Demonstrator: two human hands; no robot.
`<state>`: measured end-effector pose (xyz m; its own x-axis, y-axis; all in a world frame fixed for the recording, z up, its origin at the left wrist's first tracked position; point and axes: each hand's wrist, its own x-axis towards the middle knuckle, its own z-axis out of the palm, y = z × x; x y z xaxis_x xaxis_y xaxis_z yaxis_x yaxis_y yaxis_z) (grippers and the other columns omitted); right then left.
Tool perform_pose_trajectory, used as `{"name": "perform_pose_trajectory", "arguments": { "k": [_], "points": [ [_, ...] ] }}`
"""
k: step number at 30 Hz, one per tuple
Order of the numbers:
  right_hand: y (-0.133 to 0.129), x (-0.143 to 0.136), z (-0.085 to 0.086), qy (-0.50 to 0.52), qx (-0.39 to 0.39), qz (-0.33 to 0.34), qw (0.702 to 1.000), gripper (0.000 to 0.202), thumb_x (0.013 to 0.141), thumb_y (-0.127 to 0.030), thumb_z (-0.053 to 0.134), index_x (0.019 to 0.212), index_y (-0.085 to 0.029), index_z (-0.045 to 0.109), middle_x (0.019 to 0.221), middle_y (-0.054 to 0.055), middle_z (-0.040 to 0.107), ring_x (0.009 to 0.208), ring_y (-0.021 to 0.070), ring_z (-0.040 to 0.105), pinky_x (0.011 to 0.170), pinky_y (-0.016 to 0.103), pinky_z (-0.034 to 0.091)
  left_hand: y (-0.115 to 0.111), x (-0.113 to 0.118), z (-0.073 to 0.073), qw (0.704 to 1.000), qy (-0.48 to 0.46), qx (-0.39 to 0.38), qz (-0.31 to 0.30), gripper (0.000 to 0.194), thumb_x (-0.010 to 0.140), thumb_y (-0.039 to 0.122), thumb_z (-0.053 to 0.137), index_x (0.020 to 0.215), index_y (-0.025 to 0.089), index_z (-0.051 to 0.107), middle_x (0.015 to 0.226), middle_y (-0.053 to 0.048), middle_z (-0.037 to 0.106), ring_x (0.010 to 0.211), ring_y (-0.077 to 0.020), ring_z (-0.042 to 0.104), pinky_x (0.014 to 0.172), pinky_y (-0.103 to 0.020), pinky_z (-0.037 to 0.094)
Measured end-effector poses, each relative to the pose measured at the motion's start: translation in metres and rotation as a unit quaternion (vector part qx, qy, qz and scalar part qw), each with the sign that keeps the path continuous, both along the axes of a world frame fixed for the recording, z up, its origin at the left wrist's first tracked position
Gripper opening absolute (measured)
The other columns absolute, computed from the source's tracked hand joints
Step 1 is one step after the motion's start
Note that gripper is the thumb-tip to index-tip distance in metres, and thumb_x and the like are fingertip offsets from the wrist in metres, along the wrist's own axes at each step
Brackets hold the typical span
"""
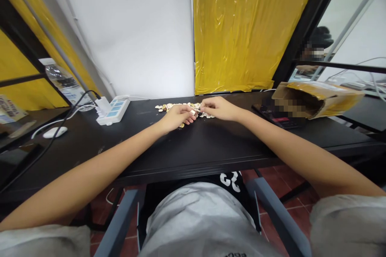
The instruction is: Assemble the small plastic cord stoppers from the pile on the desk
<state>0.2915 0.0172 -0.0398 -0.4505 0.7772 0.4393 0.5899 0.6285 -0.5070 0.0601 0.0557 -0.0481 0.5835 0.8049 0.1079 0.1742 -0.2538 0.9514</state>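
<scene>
Several small pale, button-like pieces lie in a loose pile on the black table, partly covered by both hands. My left hand is closed around a small pale piece held near the thumb tip. Close beside it, my right hand has its thumb and fingers bent together over the pile's right part; what they hold, if anything, is too small to make out. One yellowish piece sits below my left hand, nearer the table's front edge.
On the left are a white power strip, a plastic bottle, a white mouse and cables. An open cardboard box and a dark phone-like device lie on the right. Part of a person shows behind the frame.
</scene>
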Motion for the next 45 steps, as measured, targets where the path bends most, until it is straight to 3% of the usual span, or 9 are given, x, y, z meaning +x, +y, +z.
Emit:
{"name": "perform_pose_trajectory", "arguments": {
  "k": [4,19,23,28,39,45],
  "points": [
    [-0.002,-0.003,-0.002,-0.022,0.019,0.026,0.999,0.023,0.092,-0.033,0.058,0.082,-0.016,0.07,0.071,0.001,0.064,0.065,0.0145,0.053,0.067,0.027,0.039,-0.004,0.001,0.0,1.0,0.003,0.008,-0.005,0.01,0.092,0.006,0.069,0.086,0.013,0.074,0.076,-0.005,0.076,0.066,-0.0126,0.068,0.068,-0.026,0.056],
    [-0.003,0.002,0.001,-0.005,-0.044,0.04,0.998,0.025,0.085,-0.034,0.064,0.089,-0.013,0.077,0.078,0.005,0.072,0.068,0.0158,0.057,0.064,0.027,0.041,-0.011,0.0,0.008,0.997,0.044,0.064,0.005,0.01,0.09,0.01,0.068,0.082,0.015,0.071,0.069,-0.001,0.069,0.058,-0.01,0.058,0.055,-0.02,0.048],
    [-0.003,0.005,0.001,-0.021,-0.048,0.042,0.998,0.022,0.085,-0.03,0.064,0.087,-0.014,0.078,0.077,0.004,0.072,0.068,0.0155,0.059,0.066,0.027,0.043,-0.005,-0.003,0.001,0.991,0.052,0.116,-0.036,0.007,0.09,0.02,0.068,0.086,0.015,0.072,0.074,-0.003,0.071,0.063,-0.0127,0.062,0.06,-0.023,0.051],
    [-0.006,0.004,0.0,-0.051,-0.027,0.07,0.996,0.019,0.086,-0.022,0.062,0.085,-0.013,0.078,0.074,0.003,0.073,0.066,0.0142,0.058,0.067,0.026,0.043,0.0,-0.008,-0.007,0.963,0.113,0.228,-0.084,0.024,0.094,0.037,0.062,0.087,0.016,0.073,0.076,-0.005,0.075,0.067,-0.0175,0.066,0.064,-0.028,0.053],
    [-0.023,-0.009,0.004,-0.186,0.035,-0.02,0.982,0.025,0.089,-0.01,0.062,0.098,-0.016,0.084,0.093,0.005,0.084,0.076,0.0183,0.07,0.071,0.028,0.04,-0.004,-0.013,-0.007,0.943,0.146,0.287,-0.088,0.026,0.095,0.038,0.058,0.087,0.017,0.073,0.074,-0.004,0.075,0.066,-0.0188,0.068,0.068,-0.03,0.053],
    [-0.037,-0.024,0.008,-0.315,0.11,-0.097,0.938,0.027,0.099,-0.017,0.055,0.102,-0.017,0.082,0.106,0.012,0.085,0.092,0.0274,0.076,0.07,0.034,0.033,-0.006,-0.014,-0.006,0.918,0.165,0.357,-0.054,0.026,0.097,0.031,0.053,0.082,0.018,0.07,0.07,-0.002,0.072,0.061,-0.0168,0.063,0.065,-0.028,0.046]
  ]
}}
